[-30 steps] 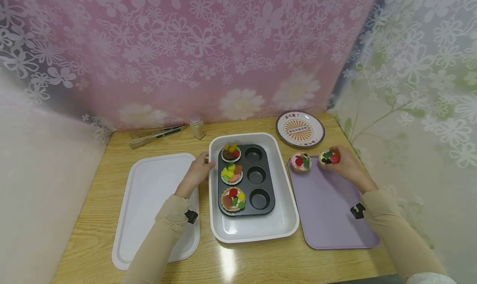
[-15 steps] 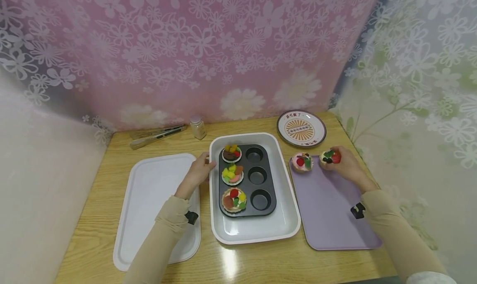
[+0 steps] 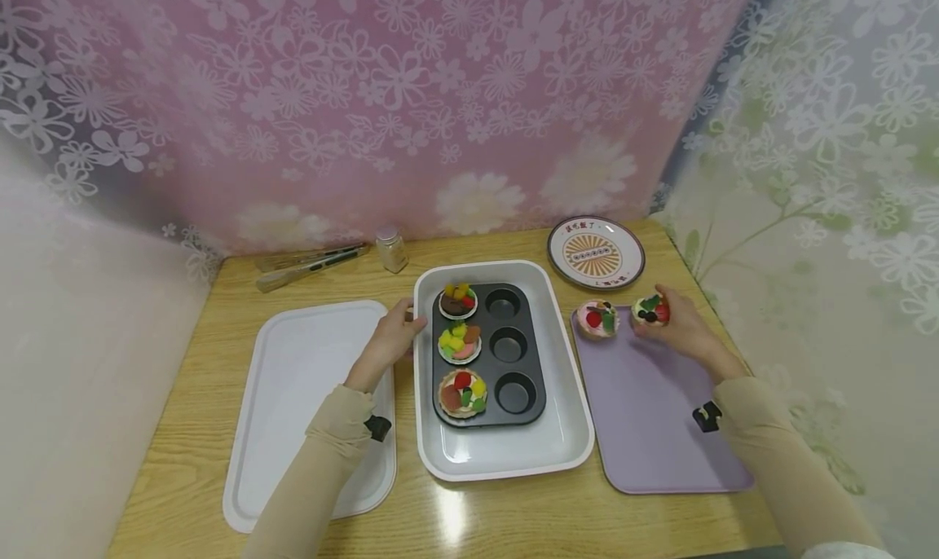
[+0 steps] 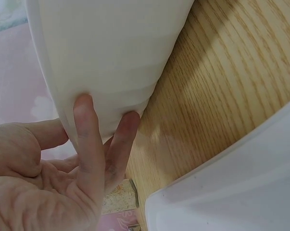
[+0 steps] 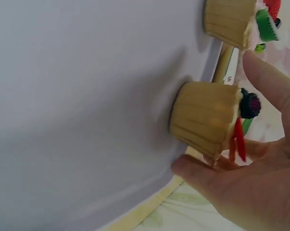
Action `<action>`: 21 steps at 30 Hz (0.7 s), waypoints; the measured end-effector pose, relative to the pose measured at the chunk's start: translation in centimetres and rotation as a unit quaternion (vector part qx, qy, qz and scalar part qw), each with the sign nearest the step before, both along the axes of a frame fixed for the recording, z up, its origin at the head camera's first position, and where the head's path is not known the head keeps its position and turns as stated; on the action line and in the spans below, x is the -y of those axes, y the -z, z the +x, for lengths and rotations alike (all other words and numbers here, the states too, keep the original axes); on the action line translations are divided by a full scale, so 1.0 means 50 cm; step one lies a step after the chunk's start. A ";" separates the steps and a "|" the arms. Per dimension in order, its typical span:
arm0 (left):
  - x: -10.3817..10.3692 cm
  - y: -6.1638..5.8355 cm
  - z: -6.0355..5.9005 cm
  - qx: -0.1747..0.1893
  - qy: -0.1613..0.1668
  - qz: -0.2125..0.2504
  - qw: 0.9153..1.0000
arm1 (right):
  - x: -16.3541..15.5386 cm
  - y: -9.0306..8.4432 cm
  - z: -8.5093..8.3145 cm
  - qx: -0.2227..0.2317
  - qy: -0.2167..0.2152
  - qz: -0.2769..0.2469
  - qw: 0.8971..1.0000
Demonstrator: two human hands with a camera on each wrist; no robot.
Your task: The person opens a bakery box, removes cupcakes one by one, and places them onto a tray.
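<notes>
A second cupcake (image 3: 597, 319) sits at 9 o'clock of your right hand (image 3: 678, 324), whose fingers curl round a cupcake (image 3: 650, 310) on the purple tray (image 3: 653, 412); your left hand (image 3: 389, 343), fingers straight, touches the white dish (image 3: 506, 453)

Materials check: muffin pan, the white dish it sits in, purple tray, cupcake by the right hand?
Muffin pan: looks like dark nonstick-coated metal, matte black with faint sheen.
White dish: glossy, thick rounded rim; enamel or plastic, can't tell.
Purple tray: probably plastic, flat matte lilac surface.
Cupcake: likely a toy, a tan pleated cup with stiff, flat-coloured toppings, probably plastic or foam. The right hand touches it.
</notes>
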State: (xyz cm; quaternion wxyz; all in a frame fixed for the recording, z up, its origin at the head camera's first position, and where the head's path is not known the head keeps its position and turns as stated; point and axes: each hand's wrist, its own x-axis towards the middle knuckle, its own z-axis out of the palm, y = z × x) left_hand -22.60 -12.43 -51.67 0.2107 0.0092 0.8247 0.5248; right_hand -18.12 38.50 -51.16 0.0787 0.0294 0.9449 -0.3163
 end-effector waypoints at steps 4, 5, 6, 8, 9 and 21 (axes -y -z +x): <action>0.000 0.002 -0.001 -0.002 0.000 -0.002 1.000 | 0.014 -0.025 -0.004 -0.030 0.009 0.008 0.999; 0.000 0.003 -0.001 -0.002 0.000 -0.002 1.000 | 0.019 -0.033 -0.007 -0.048 0.008 0.012 0.999; 0.000 0.003 -0.001 -0.003 -0.001 -0.003 1.000 | 0.024 -0.044 -0.010 -0.064 0.007 0.013 0.998; -0.001 0.003 -0.001 -0.005 -0.002 -0.005 1.000 | 0.034 -0.064 -0.017 -0.099 0.006 0.012 0.995; -0.001 0.003 -0.001 -0.005 -0.002 -0.005 1.000 | 0.042 -0.075 -0.021 -0.111 0.005 0.007 0.994; -0.002 0.002 0.000 -0.007 -0.002 -0.010 1.000 | 0.203 -0.168 -0.024 -0.151 -0.059 -0.050 0.986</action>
